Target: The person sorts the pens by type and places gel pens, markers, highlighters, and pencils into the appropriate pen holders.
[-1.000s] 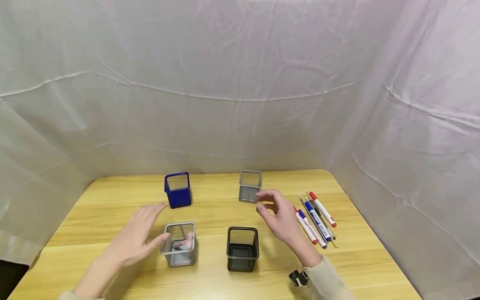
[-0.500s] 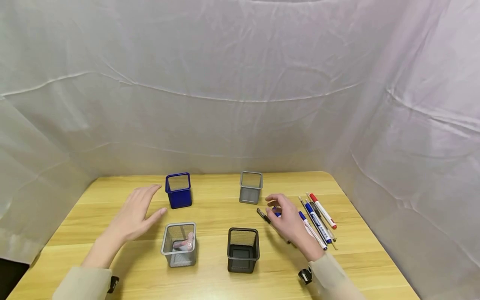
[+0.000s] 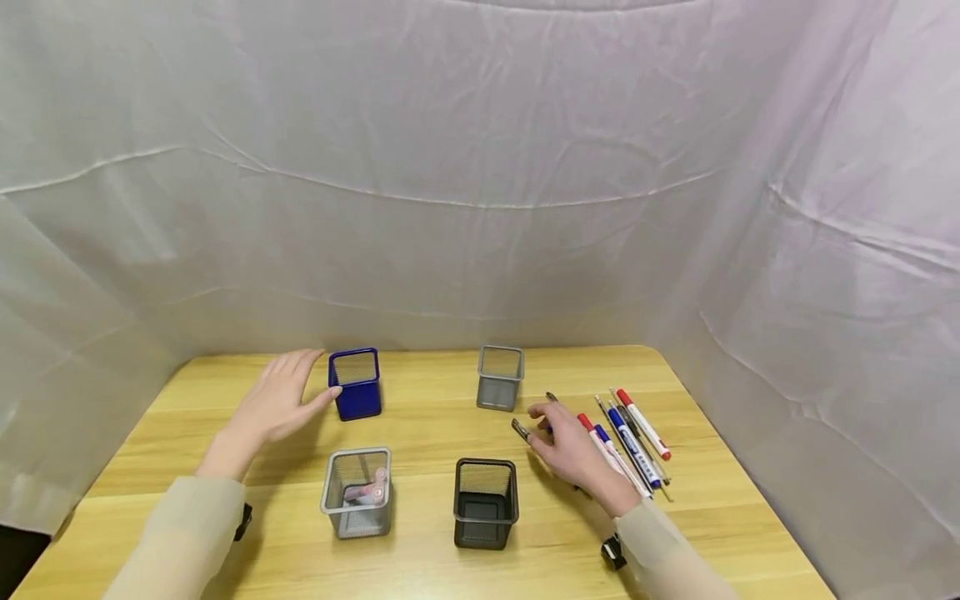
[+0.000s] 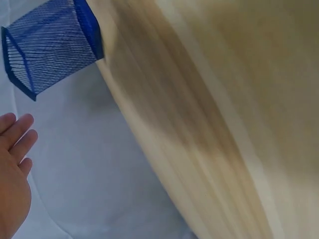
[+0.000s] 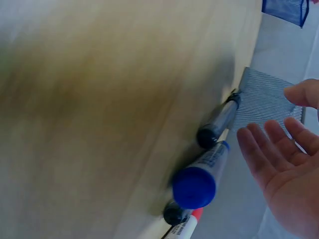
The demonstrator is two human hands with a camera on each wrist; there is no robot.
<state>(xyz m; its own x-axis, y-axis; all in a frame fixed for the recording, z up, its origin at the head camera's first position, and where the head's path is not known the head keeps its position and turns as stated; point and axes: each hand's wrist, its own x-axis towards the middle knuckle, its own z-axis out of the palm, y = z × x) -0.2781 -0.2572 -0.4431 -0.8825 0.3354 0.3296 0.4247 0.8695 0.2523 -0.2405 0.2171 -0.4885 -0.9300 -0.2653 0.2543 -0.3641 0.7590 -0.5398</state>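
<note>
My left hand (image 3: 273, 404) is held with fingers extended and thumb apart beside the blue mesh pen holder (image 3: 358, 400), its thumb overlapping the holder's left side in the head view. Near that holder (image 4: 55, 47), the left wrist view shows the fingers (image 4: 20, 137) straight and holding nothing. Over loose pens right of centre hovers my right hand (image 3: 573, 450), fingers slightly bent. A black pen (image 3: 519, 429) pokes out beneath it. In the right wrist view, the relaxed fingers (image 5: 256, 149) are just apart from a dark-capped pen (image 5: 219, 122) and a blue-capped marker (image 5: 199, 181).
A silver mesh holder (image 3: 357, 523) with pinkish items inside stands front left, a black mesh holder (image 3: 483, 532) front centre. Another silver holder (image 3: 498, 393) is at the back. Several markers and pens, including a red-capped marker (image 3: 645, 425), lie on the right of the wooden table (image 3: 420, 575).
My left hand has moved forward and right to the blue pen holder. The right hand has shifted slightly right and lowered toward the pens, uncovering the black pen's end.
</note>
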